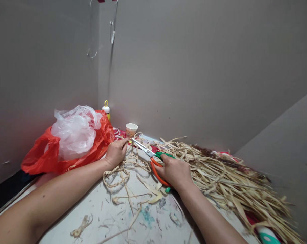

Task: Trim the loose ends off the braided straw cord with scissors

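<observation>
My right hand [175, 171] grips the orange and green handles of a pair of scissors [149, 153], whose steel blades point up and left, slightly parted. My left hand [115, 152] is closed in a pinch on the end of a braided straw cord [123, 171], right at the blade tips. The braid loops down across the white table [105, 213] below my left wrist. Short cut strips of straw lie around it.
A big heap of loose dry straw strips [224, 179] covers the table's right side. A red plastic bag [67, 152] with a clear bag on it sits left. A paper cup [131, 129] and a yellow-topped bottle [106, 110] stand by the grey corner walls.
</observation>
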A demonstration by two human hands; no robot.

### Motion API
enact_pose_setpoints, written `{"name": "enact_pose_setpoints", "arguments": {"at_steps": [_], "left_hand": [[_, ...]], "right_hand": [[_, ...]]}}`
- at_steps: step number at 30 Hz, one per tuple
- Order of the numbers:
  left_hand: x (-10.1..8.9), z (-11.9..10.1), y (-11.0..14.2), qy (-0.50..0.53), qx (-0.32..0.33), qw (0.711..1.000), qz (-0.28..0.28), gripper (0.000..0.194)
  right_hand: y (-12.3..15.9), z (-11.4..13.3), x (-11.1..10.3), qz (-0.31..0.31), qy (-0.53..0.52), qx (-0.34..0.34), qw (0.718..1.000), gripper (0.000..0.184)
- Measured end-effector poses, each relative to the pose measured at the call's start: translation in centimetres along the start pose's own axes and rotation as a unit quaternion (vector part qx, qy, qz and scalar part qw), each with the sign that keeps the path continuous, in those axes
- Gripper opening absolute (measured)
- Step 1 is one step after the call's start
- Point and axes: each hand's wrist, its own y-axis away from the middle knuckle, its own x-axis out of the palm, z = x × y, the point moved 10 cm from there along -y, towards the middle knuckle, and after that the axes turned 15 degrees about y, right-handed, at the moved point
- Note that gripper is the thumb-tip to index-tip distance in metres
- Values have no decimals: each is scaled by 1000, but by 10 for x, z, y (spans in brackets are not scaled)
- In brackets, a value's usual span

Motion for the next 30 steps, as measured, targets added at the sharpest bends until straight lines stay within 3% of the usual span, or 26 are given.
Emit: {"name": "enact_pose_setpoints", "arguments": {"at_steps": [7,12,18,24,30], "left_hand": [[-8,11,-2,73,-54,995,-45,24],[-7,23,-5,181,-117,975,-59,17],[0,41,-3,302,-207,927,-75,15],[3,44,-1,378,-264,883,-87,20],[17,43,-1,469,-328,818,-63,19]], "right_hand": [[-1,-3,6,13,-19,13,1000,50],[0,-10,6,-6,-52,45,998,53],[1,-8,7,-21,-48,37,998,54],[1,-2,7,-32,-46,15,998,48],[1,4,7,-23,-49,-19,998,49]]}}
